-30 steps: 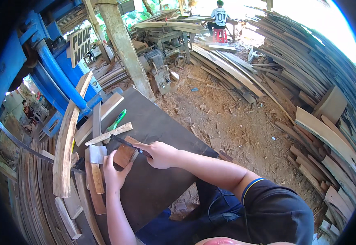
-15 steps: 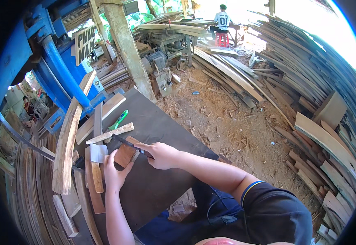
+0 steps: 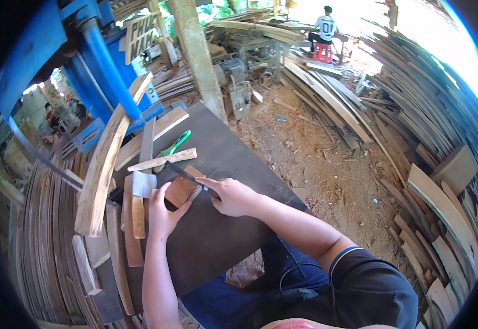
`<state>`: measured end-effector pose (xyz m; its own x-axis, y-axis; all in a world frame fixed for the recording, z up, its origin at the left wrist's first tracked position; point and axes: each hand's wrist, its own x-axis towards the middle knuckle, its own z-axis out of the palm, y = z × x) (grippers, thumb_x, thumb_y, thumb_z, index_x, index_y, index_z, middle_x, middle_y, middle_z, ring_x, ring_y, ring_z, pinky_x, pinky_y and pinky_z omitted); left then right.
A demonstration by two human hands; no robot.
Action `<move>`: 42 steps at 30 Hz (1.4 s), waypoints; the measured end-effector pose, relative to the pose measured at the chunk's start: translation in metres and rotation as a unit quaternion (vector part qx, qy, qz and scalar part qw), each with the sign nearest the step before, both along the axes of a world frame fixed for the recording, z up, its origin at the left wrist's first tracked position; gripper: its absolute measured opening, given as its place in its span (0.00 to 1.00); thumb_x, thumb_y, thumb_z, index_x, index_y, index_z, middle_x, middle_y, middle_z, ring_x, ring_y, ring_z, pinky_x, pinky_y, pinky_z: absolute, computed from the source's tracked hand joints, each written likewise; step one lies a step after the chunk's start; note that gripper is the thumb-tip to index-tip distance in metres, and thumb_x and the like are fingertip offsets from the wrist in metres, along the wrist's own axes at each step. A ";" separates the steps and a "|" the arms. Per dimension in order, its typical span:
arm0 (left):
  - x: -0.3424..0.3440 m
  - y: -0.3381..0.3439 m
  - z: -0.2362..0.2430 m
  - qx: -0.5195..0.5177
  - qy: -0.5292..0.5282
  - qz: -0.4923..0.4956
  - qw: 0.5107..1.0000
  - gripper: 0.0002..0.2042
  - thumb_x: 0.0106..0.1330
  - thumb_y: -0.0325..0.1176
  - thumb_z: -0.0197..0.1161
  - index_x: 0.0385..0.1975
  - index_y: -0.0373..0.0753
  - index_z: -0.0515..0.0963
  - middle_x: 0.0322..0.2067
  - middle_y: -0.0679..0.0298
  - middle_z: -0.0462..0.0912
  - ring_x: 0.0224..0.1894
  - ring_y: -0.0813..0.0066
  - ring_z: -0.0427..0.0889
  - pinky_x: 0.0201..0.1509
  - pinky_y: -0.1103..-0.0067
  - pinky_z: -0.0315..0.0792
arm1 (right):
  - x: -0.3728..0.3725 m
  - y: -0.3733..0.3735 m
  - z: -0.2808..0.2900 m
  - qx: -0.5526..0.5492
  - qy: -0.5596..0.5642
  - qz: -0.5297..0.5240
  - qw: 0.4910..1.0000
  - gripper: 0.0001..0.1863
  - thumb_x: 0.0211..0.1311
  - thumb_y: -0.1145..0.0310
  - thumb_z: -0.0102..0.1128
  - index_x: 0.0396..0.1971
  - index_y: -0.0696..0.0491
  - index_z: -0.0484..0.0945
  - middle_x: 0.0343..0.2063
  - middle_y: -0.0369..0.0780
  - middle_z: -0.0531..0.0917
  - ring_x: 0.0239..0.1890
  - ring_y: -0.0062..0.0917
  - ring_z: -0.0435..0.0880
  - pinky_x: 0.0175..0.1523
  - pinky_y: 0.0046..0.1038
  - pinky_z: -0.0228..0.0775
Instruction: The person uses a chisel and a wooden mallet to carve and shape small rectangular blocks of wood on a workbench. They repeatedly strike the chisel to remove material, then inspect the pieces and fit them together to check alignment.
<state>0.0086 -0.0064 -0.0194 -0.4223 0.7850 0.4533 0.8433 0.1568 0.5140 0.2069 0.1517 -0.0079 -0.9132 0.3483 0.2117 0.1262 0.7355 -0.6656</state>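
On the dark worktable (image 3: 222,241), my left hand (image 3: 166,211) grips a small reddish-brown wooden block (image 3: 182,184) at its lower left end. My right hand (image 3: 231,197) is closed on a dark long-bladed tool (image 3: 177,170), index finger along it; the tool lies across the block. A light stick (image 3: 162,159) and a green-handled tool (image 3: 176,142) are just beyond. A small white object (image 3: 144,185), too indistinct to name, sits on wood strips (image 3: 138,219) beside my left hand. A long plank (image 3: 94,203) lies at the left.
A blue machine (image 3: 102,71) with a band blade stands at left, a concrete post (image 3: 200,66) behind the table. A dirt floor (image 3: 326,181) has scattered offcuts. Board stacks (image 3: 425,93) fill the right. A person (image 3: 324,27) sits on a red stool (image 3: 322,54) at the back.
The view has shifted, so the table, machine and background sit further right and mostly higher in the picture. My hands keep their grip on the block and tool, with little visible movement.
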 end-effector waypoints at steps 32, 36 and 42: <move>0.005 -0.008 0.003 -0.026 -0.040 0.041 0.998 0.38 0.52 0.50 0.79 0.62 0.36 0.75 0.57 0.46 0.80 0.63 0.47 0.76 0.69 0.62 0.69 | 0.009 -0.013 0.020 -0.057 0.038 -0.044 0.997 0.33 0.60 0.75 0.63 0.68 0.51 0.70 0.23 0.46 0.81 0.27 0.44 0.83 0.39 0.41 0.74; 0.001 -0.003 0.002 -0.004 -0.021 0.020 1.000 0.37 0.52 0.50 0.79 0.60 0.34 0.77 0.57 0.47 0.81 0.62 0.49 0.78 0.68 0.62 0.71 | 0.009 -0.007 0.014 -0.047 0.054 -0.042 0.997 0.32 0.60 0.74 0.64 0.67 0.52 0.70 0.27 0.47 0.85 0.34 0.46 0.86 0.44 0.41 0.78; -0.001 -0.003 -0.003 -0.023 -0.033 0.034 0.999 0.40 0.52 0.53 0.79 0.61 0.36 0.75 0.57 0.50 0.80 0.63 0.50 0.76 0.69 0.63 0.69 | 0.007 -0.010 0.018 -0.031 0.017 -0.045 0.998 0.32 0.60 0.74 0.64 0.67 0.51 0.70 0.28 0.48 0.85 0.35 0.48 0.86 0.45 0.43 0.77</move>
<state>0.0076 -0.0097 -0.0225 -0.5037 0.7728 0.3861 0.7943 0.2384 0.5588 0.2144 0.1422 0.0099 -0.8700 0.4425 0.2177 0.1670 0.6797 -0.7143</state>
